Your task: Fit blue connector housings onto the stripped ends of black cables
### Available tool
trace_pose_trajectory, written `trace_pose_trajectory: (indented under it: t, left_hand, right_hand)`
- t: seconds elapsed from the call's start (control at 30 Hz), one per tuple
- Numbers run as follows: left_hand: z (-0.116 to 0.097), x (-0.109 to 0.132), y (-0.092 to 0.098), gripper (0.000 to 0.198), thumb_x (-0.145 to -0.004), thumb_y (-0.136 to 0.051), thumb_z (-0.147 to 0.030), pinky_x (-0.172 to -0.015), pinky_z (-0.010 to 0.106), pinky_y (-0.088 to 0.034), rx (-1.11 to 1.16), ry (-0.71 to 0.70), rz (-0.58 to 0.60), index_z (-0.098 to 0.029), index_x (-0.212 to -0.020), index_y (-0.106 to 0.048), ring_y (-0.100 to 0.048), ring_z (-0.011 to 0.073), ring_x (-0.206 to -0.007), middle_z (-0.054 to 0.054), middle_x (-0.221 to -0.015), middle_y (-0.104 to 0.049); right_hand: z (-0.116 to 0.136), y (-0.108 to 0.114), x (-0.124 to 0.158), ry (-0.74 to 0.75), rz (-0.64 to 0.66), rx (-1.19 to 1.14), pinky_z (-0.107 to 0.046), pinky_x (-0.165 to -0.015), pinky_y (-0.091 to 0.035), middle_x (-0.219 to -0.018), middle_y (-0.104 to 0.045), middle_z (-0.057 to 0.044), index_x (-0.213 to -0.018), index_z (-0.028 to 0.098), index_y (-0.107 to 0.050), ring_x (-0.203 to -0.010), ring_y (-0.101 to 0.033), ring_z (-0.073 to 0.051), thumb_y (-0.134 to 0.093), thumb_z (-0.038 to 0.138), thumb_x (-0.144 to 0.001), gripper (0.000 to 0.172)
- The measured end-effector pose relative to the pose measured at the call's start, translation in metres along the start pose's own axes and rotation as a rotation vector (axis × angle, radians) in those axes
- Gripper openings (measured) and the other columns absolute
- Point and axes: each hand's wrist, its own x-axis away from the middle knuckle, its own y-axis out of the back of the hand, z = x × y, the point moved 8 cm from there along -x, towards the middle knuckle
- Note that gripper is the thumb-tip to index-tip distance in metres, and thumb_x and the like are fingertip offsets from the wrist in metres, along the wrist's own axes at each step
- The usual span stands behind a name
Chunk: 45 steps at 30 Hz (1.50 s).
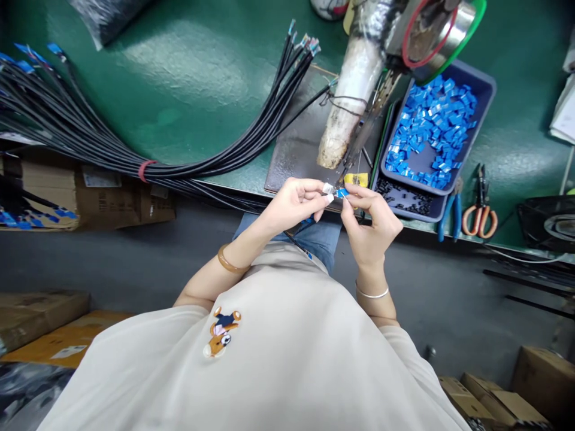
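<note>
My left hand (294, 203) and my right hand (371, 224) meet at the front edge of the green bench (188, 78). Both pinch a small blue connector (341, 193) between their fingertips. A thin black cable (300, 242) runs from the connector down over my lap. My left fingers curl round the cable end, and my right thumb and forefinger close on the blue piece. Just above the hands stands a taped, wrapped tool (348, 102) with a metal tip pointing down at them.
A dark blue tray (483, 90) full of blue connectors sits right of the tool, above a tray of small black parts (404, 200). Blue-handled pliers (451, 212) and orange scissors (480, 209) lie further right. A bundle of black cables (193, 164) crosses the bench from the left. Cardboard boxes (90, 194) stand below.
</note>
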Motion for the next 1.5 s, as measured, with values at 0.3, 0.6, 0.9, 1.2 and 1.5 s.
trace_pose_trajectory:
  t: [0.3, 0.6, 0.9, 1.2, 1.5]
  left_hand:
    - [-0.007, -0.006, 0.004, 0.025, -0.079, -0.07, -0.033, -0.042, 0.02, -0.022, 0.019, -0.108, -0.109, -0.013, -0.07, -0.06, -0.034, 0.002, -0.044, -0.006, -0.053, -0.045]
    - [-0.009, -0.01, 0.005, 0.019, -0.081, -0.065, -0.027, -0.044, 0.019, -0.025, -0.048, -0.163, -0.146, -0.013, -0.069, -0.059, -0.033, 0.0023, -0.047, -0.006, -0.056, -0.045]
    - [-0.007, -0.009, 0.008, 0.017, -0.083, -0.06, -0.024, -0.05, 0.019, -0.028, -0.151, -0.16, -0.188, -0.014, -0.07, -0.057, -0.036, 0.0042, -0.053, -0.003, -0.061, -0.045]
    - [0.003, -0.005, 0.003, 0.016, -0.086, -0.056, -0.026, -0.05, 0.019, -0.025, -0.194, -0.102, -0.102, -0.015, -0.075, -0.057, -0.033, 0.0046, -0.052, -0.005, -0.061, -0.041]
    - [0.006, 0.035, -0.023, 0.02, -0.085, -0.063, -0.033, -0.073, 0.023, -0.045, -0.745, -0.188, 0.41, -0.018, -0.09, -0.075, -0.065, 0.0128, -0.076, 0.005, -0.086, -0.075]
  right_hand:
    - [0.004, -0.003, -0.002, 0.029, 0.008, 0.017, -0.029, -0.083, -0.059, -0.099, -0.075, -0.003, -0.083, 0.022, -0.06, -0.094, -0.073, -0.016, -0.063, 0.013, -0.084, 0.009]
    - [0.0, -0.007, -0.002, 0.023, 0.0, 0.03, -0.03, -0.085, -0.059, -0.102, -0.075, -0.003, -0.085, 0.023, -0.063, -0.096, -0.073, -0.016, -0.062, 0.014, -0.086, 0.008]
    - [0.001, -0.005, -0.002, 0.016, -0.002, 0.023, -0.029, -0.083, -0.061, -0.106, -0.074, -0.003, -0.085, 0.023, -0.063, -0.093, -0.073, -0.015, -0.064, 0.016, -0.085, 0.007]
    - [0.001, -0.002, 0.001, 0.006, 0.063, -0.009, -0.027, -0.077, -0.061, -0.099, -0.075, -0.003, -0.083, 0.022, -0.059, -0.089, -0.073, -0.015, -0.063, 0.014, -0.084, 0.009]
    - [-0.031, 0.044, -0.001, -0.201, -0.333, -0.216, -0.031, -0.064, -0.06, -0.086, -0.074, -0.001, -0.086, 0.02, -0.057, -0.074, -0.075, -0.017, -0.062, 0.02, -0.087, 0.005]
